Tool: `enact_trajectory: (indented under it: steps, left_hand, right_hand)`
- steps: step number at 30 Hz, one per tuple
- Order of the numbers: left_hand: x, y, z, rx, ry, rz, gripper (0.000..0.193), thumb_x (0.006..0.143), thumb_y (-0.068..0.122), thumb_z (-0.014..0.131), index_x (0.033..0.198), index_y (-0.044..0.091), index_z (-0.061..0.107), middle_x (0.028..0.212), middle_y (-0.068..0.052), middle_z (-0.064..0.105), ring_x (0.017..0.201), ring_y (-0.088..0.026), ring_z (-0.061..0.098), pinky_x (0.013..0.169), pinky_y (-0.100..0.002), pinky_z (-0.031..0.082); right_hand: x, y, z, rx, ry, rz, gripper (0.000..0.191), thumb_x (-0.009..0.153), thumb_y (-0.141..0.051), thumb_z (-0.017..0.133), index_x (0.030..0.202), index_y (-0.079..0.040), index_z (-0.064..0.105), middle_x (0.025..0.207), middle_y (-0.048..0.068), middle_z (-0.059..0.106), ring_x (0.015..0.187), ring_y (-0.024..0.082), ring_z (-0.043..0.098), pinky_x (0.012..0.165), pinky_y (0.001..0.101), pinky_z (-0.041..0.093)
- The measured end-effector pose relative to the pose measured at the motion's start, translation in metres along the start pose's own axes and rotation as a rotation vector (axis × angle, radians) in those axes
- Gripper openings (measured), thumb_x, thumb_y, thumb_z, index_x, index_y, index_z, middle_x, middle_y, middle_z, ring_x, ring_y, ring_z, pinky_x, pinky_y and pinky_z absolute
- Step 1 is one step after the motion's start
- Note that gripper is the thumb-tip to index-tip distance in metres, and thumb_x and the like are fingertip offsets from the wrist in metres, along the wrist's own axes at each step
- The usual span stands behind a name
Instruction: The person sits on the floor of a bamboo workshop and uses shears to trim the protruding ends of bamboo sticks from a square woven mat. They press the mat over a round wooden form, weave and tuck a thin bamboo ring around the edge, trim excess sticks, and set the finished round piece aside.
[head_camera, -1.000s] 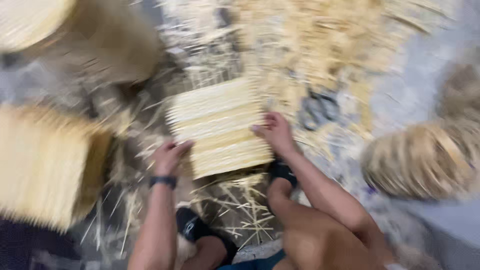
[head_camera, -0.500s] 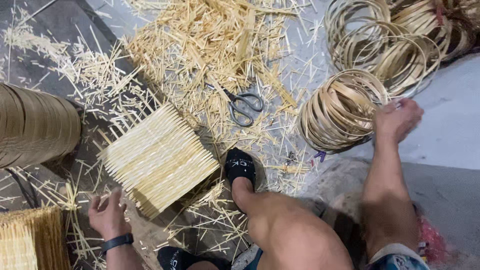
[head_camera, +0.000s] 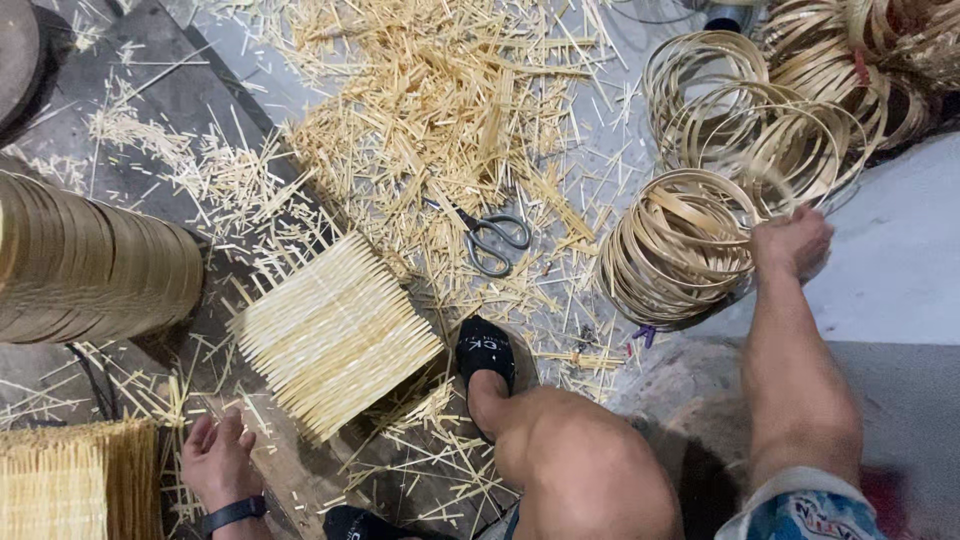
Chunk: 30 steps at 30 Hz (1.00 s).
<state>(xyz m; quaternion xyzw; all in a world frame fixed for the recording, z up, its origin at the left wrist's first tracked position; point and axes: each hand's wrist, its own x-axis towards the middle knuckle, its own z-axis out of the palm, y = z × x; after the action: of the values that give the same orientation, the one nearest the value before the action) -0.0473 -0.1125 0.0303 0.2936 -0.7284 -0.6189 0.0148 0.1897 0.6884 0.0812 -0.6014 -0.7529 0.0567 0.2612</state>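
Note:
My right hand (head_camera: 792, 243) is closed on a thin bamboo ring (head_camera: 762, 178), lifted a little off a pile of bamboo rings (head_camera: 672, 248) on the floor at the right. My left hand (head_camera: 217, 462) rests flat on the floor at the lower left, fingers spread, holding nothing. Just above and right of it lies a square stack of bamboo slats (head_camera: 333, 332). My bare knee (head_camera: 585, 468) and a foot in a black sandal (head_camera: 487, 350) sit between the two hands.
Grey scissors (head_camera: 490, 238) lie among loose bamboo offcuts (head_camera: 440, 110) covering the floor. More ring piles (head_camera: 850, 60) lie at the top right. A rolled stack of bamboo pieces (head_camera: 95, 265) stands at the left, another slat bundle (head_camera: 75, 480) at the bottom left.
Both hands left the slat stack. My right hand reached to the ring pile and closed on a ring, and my left hand dropped to the floor. My view swung right.

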Motion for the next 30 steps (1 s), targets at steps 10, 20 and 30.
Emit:
enact_trajectory:
  steps: [10,20,30]
  left_hand:
    - [-0.12,0.144,0.141,0.3,-0.484,0.638,0.039,0.099,0.033,0.069,0.13,0.009,0.066,0.126,-0.013,0.067,0.114,-0.021,0.066,0.094,-0.036,0.059]
    - [-0.135,0.192,0.17,-0.97,-0.733,-0.258,0.028,0.102,0.027,0.064,0.118,0.004,0.066,0.066,0.005,0.039,0.059,-0.008,0.033,0.049,-0.024,0.028]
    - [-0.172,0.18,0.108,-1.298,-0.909,-0.048,0.031,0.098,0.035,0.064,0.108,0.005,0.061,0.09,-0.006,0.06,0.085,-0.021,0.056,0.073,-0.037,0.049]
  right_hand:
    - [-0.08,-0.205,-0.081,0.714,-0.138,-0.774,0.031,0.11,-0.001,0.061,0.14,0.001,0.067,0.115,0.014,0.054,0.09,0.018,0.056,0.071,0.0268,0.05]
    - [-0.166,-0.349,-0.144,1.148,-1.324,-0.416,0.034,0.103,-0.017,0.057,0.133,-0.001,0.06,0.114,0.008,0.066,0.093,0.015,0.072,0.078,0.0296,0.064]
    - [-0.22,-0.399,-0.174,0.847,-1.272,-0.636,0.029,0.092,-0.011,0.074,0.117,0.001,0.065,0.09,0.006,0.07,0.076,0.014,0.07,0.066,0.027,0.06]
